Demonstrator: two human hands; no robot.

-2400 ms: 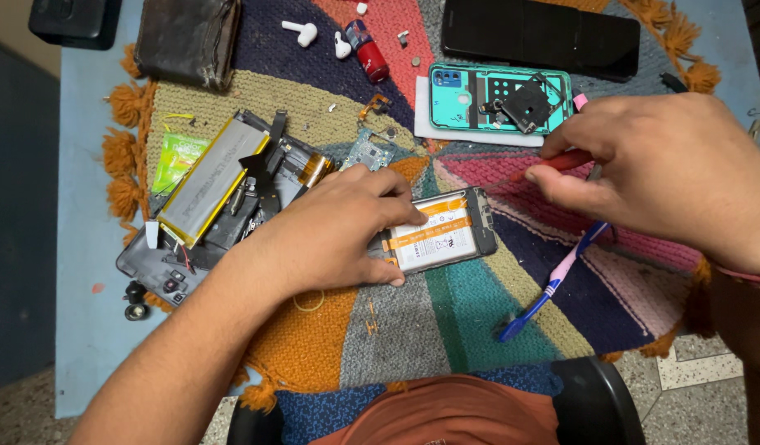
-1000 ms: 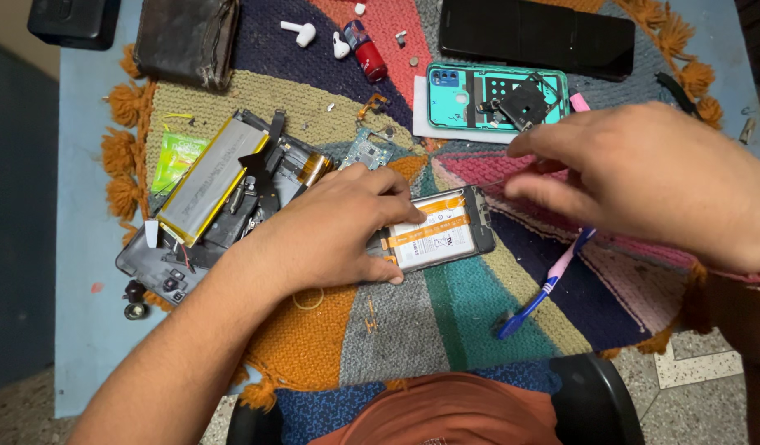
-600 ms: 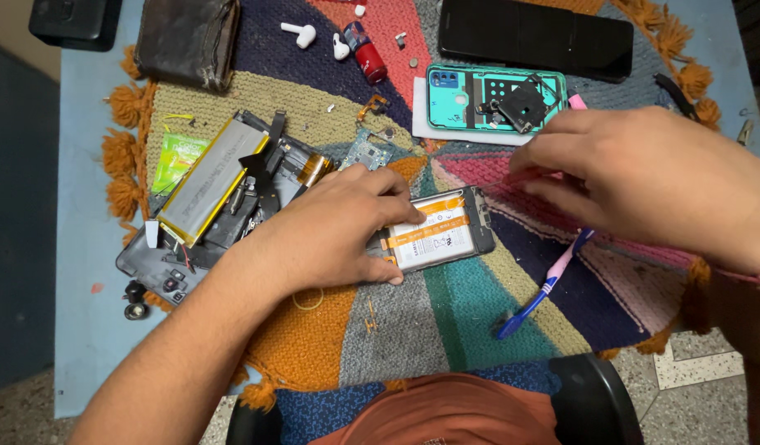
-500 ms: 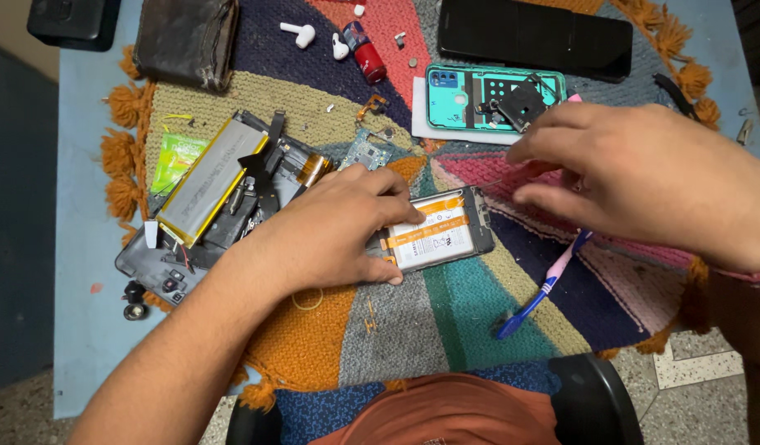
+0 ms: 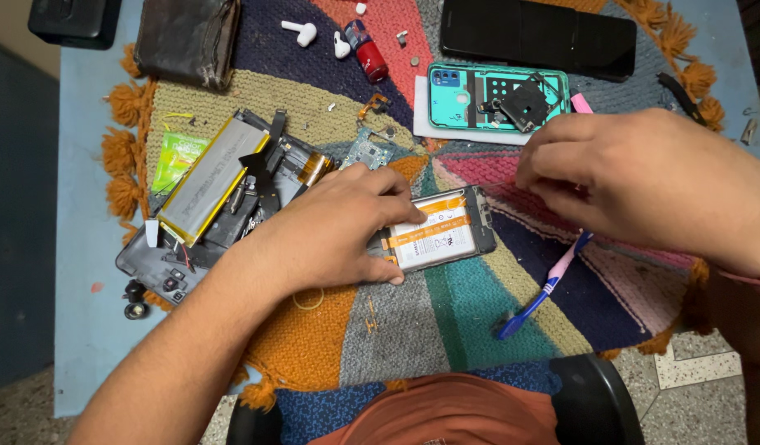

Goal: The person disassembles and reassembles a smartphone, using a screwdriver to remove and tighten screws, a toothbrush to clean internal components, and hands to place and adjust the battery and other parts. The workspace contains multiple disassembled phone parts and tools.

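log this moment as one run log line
left hand: flat on opened phone, holding it down | right hand: fingers pinched above mat, content unseen | toothbrush: lying on mat

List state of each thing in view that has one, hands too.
Left hand: flat, pressing on opened phone.
Opened phone: back off, battery exposed.
Right hand: fingers pinched together; what they hold is hidden.
Teal back cover: detached, inner side up.
Second phone: dismantled, battery lifted askew.
Black phone: screen dark.
Toothbrush: lying loose on mat.
Earbuds: out of case.
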